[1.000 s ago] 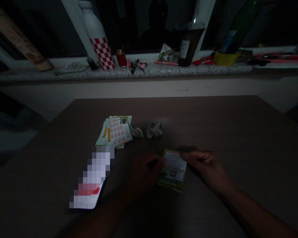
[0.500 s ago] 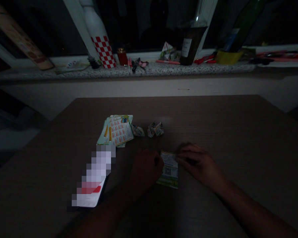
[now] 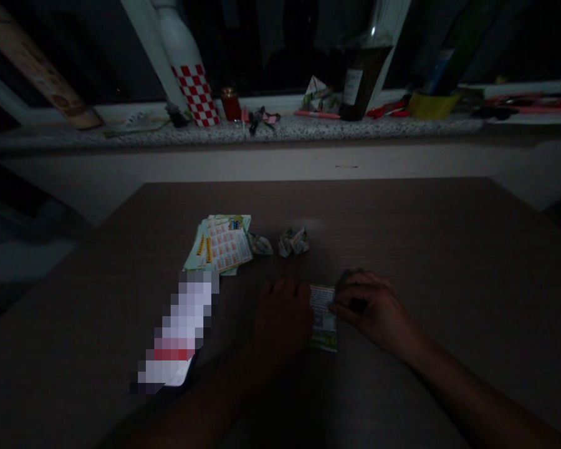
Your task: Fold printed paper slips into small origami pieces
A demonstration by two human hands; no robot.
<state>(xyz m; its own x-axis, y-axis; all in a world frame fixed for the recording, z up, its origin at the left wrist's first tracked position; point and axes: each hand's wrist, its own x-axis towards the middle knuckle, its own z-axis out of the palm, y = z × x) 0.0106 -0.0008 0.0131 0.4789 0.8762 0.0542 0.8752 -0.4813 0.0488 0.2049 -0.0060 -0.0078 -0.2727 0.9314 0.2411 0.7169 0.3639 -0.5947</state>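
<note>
A small printed paper slip (image 3: 325, 318), white with a green lower band, lies on the table between my hands. My left hand (image 3: 283, 318) rests palm down over its left part, fingers pointing away and lying flat. At the slip's right edge, my right hand (image 3: 371, 305) pinches the paper between thumb and fingers. Just beyond stand two folded paper pieces: a zigzag one (image 3: 293, 242) and a flatter one (image 3: 260, 244). The flatter one touches a stack of printed slips (image 3: 227, 246). Dim light hides detail on my left fingers.
A phone (image 3: 182, 330) with a lit, blurred screen lies left of my left hand. Behind the table (image 3: 402, 218), a granite sill (image 3: 290, 129) bears a red-checkered white bottle (image 3: 196, 93), a small red jar (image 3: 230, 104), a dark labelled bottle (image 3: 355, 87) and a yellow holder (image 3: 432, 106).
My left hand has gone from a curled grip at the slip's left edge to lying flatter, further right, covering more of it. My right hand stays at the right edge.
</note>
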